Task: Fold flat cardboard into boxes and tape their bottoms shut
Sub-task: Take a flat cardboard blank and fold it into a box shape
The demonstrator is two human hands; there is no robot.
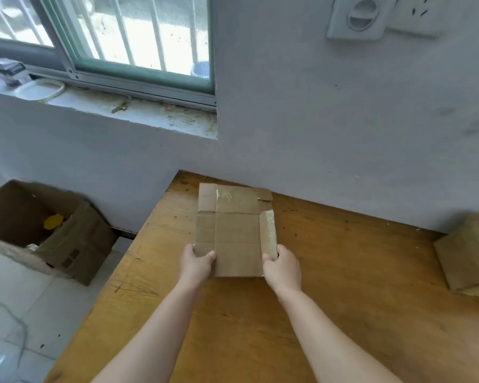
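Tabletop (343, 272), both hands (195, 262) (282, 268) around cardboard (237, 233) corners

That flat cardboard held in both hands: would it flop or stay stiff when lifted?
Probably light: the flat cardboard looks thin, and the left hand and right hand pinch only its near corners. It would likely bend along its visible creases. The shiny tape on it may feel slippery.

Pale grey wall (343, 120) far side; barred window (138, 37) far left, bright daylight, dirty sill (150, 114). Wooden table (343, 299) against wall. Light tiled floor (25, 299) left, open brown carton (39, 225) on it. Wall sockets (360, 17) far right.
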